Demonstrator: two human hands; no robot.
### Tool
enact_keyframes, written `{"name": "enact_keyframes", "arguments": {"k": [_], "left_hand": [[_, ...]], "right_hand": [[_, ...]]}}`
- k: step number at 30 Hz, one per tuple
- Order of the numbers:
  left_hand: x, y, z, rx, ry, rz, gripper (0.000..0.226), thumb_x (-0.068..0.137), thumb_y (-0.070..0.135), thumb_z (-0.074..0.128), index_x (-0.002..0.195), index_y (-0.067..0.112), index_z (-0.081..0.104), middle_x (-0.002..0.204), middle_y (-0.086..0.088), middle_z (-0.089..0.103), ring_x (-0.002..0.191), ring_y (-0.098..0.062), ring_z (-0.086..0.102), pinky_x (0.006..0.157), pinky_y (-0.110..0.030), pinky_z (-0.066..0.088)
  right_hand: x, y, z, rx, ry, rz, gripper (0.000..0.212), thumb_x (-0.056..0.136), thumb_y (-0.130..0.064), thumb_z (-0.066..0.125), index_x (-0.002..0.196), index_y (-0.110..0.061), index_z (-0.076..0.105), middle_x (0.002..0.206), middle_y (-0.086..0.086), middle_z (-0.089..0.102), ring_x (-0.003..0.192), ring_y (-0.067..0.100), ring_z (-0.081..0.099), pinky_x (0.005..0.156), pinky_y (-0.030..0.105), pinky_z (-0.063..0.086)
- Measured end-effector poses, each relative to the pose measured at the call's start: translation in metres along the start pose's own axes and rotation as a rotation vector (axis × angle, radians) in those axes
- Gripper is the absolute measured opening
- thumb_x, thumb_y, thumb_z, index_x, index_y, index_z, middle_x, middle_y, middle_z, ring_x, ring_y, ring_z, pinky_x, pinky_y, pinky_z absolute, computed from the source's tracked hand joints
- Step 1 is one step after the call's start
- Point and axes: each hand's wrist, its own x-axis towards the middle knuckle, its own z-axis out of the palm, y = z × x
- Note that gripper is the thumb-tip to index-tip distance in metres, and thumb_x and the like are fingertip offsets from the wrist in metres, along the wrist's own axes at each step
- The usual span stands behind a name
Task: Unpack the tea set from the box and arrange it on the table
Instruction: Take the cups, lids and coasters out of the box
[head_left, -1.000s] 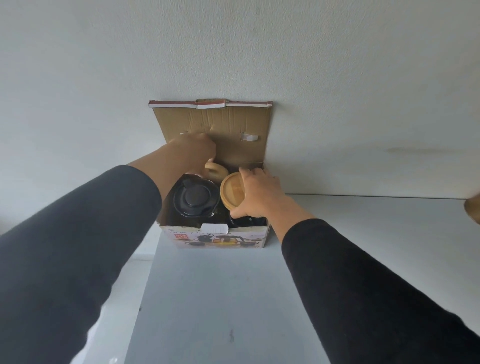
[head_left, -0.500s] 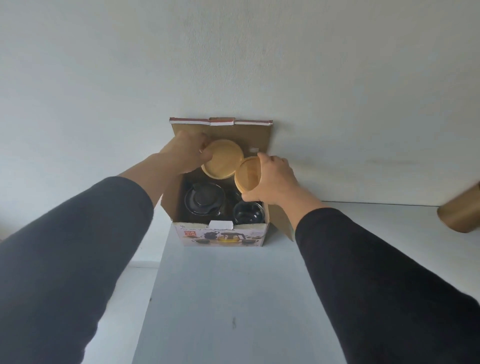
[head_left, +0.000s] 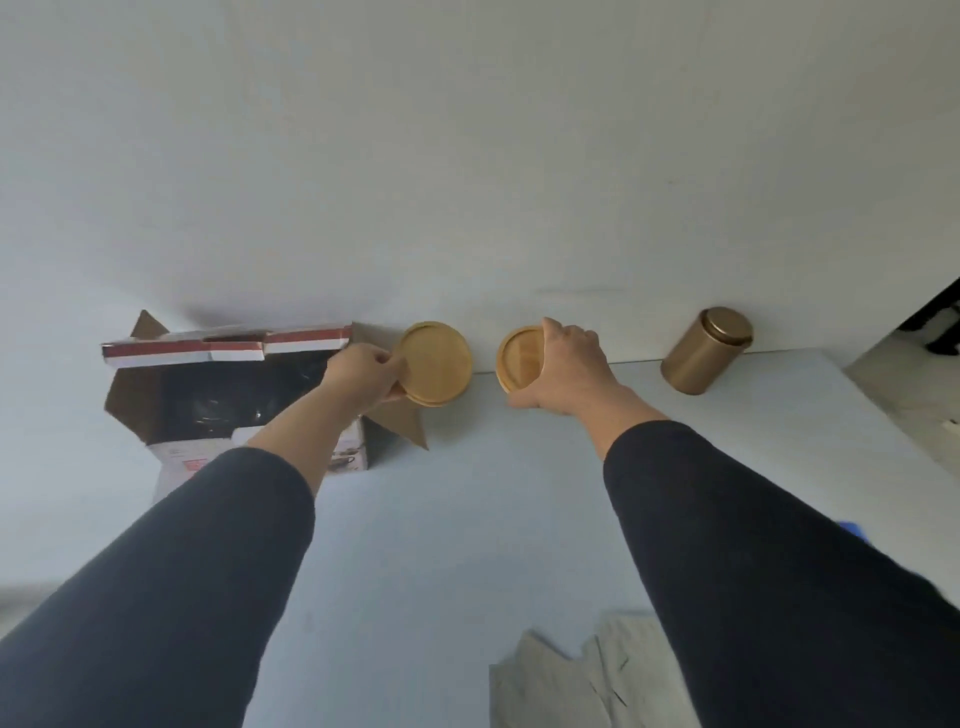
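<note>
The open cardboard box (head_left: 135, 400) stands at the table's far left, with dark glassware (head_left: 223, 400) dimly visible inside. My left hand (head_left: 361, 374) holds a round wooden coaster (head_left: 439, 361) by its edge, in the air just right of the box. My right hand (head_left: 563, 366) grips a second wooden coaster (head_left: 519, 358), tilted on edge, above the far middle of the pale table (head_left: 467, 519). Both coasters are outside the box.
A gold cylindrical tin (head_left: 706, 351) stands against the wall at the far right. Crumpled beige paper (head_left: 587, 680) lies at the table's near edge. The table's right edge drops away by a dark opening (head_left: 935, 322). A blue object (head_left: 857, 532) peeks out beside my right sleeve.
Both hands lifted the wooden coasters out of the box and carried them to the right, over the table. My view swung right, bringing the gold tin into sight.
</note>
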Motion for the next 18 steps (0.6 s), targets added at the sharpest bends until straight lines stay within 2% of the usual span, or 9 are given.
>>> {"name": "enact_keyframes", "arguments": {"k": [2,4,6,8,9,12,14,16,18], "left_hand": [[0.003,0.006,0.033,-0.055,0.002,-0.029,0.028,0.091,0.019,0.051,0.092,0.000,0.071,0.085,-0.013,0.074,0.082,-0.022,0.073,0.087,-0.036,0.056],[0.009,0.012,0.067,-0.063,0.008,-0.060,0.027,0.088,0.019,0.050,0.087,0.003,0.072,0.083,-0.011,0.075,0.082,-0.021,0.073,0.085,-0.034,0.056],[0.017,0.016,0.099,-0.057,0.013,-0.097,0.026,0.089,0.019,0.048,0.087,0.006,0.071,0.086,-0.010,0.075,0.079,-0.019,0.072,0.072,-0.026,0.056],[0.026,0.020,0.128,-0.067,0.031,-0.135,0.025,0.090,0.017,0.047,0.082,0.007,0.069,0.088,-0.011,0.074,0.071,-0.016,0.069,0.054,-0.019,0.047],[0.032,0.020,0.141,-0.069,0.046,-0.154,0.025,0.090,0.016,0.047,0.077,0.008,0.067,0.089,-0.012,0.074,0.072,-0.017,0.069,0.052,-0.019,0.044],[0.050,0.020,0.174,-0.049,0.088,-0.211,0.029,0.090,0.015,0.045,0.066,0.011,0.062,0.087,-0.014,0.073,0.088,-0.025,0.071,0.067,-0.027,0.052],[0.061,0.022,0.191,-0.024,0.107,-0.257,0.032,0.091,0.015,0.045,0.063,0.011,0.060,0.085,-0.013,0.072,0.092,-0.027,0.070,0.076,-0.032,0.054],[0.072,0.021,0.203,0.019,0.116,-0.286,0.033,0.091,0.013,0.043,0.061,0.009,0.058,0.085,-0.014,0.072,0.093,-0.029,0.070,0.076,-0.033,0.054],[0.083,0.023,0.211,0.080,0.117,-0.313,0.031,0.091,0.010,0.042,0.068,0.004,0.062,0.090,-0.016,0.072,0.093,-0.030,0.069,0.074,-0.033,0.053]], "right_hand": [[0.006,0.033,0.002,-0.007,-0.016,0.021,0.090,0.060,-0.044,0.079,0.132,-0.010,0.035,0.124,0.012,0.046,0.116,0.030,0.040,0.088,0.034,0.040],[0.016,0.064,0.006,-0.009,-0.040,0.026,0.092,0.060,-0.044,0.079,0.134,-0.010,0.034,0.125,0.012,0.046,0.116,0.030,0.040,0.089,0.035,0.041],[0.029,0.094,0.013,-0.005,-0.069,0.030,0.094,0.061,-0.043,0.078,0.136,-0.010,0.032,0.126,0.012,0.045,0.118,0.030,0.039,0.090,0.035,0.041],[0.045,0.120,0.023,0.002,-0.097,0.029,0.095,0.062,-0.043,0.078,0.137,-0.010,0.030,0.127,0.012,0.044,0.119,0.030,0.038,0.092,0.036,0.041],[0.054,0.131,0.028,0.003,-0.111,0.026,0.096,0.062,-0.043,0.078,0.138,-0.010,0.030,0.128,0.012,0.044,0.120,0.030,0.038,0.092,0.036,0.041],[0.079,0.157,0.044,0.010,-0.147,0.019,0.095,0.061,-0.042,0.079,0.137,-0.010,0.030,0.129,0.013,0.043,0.120,0.030,0.037,0.093,0.037,0.041],[0.095,0.170,0.055,0.018,-0.168,0.015,0.095,0.061,-0.041,0.079,0.137,-0.011,0.030,0.130,0.013,0.042,0.121,0.030,0.036,0.094,0.038,0.041],[0.110,0.180,0.065,0.022,-0.183,0.009,0.097,0.061,-0.041,0.079,0.138,-0.011,0.029,0.132,0.013,0.041,0.122,0.030,0.036,0.095,0.038,0.041],[0.123,0.187,0.073,0.029,-0.194,0.002,0.097,0.062,-0.041,0.079,0.138,-0.011,0.029,0.132,0.013,0.041,0.122,0.030,0.035,0.095,0.038,0.041]]}}
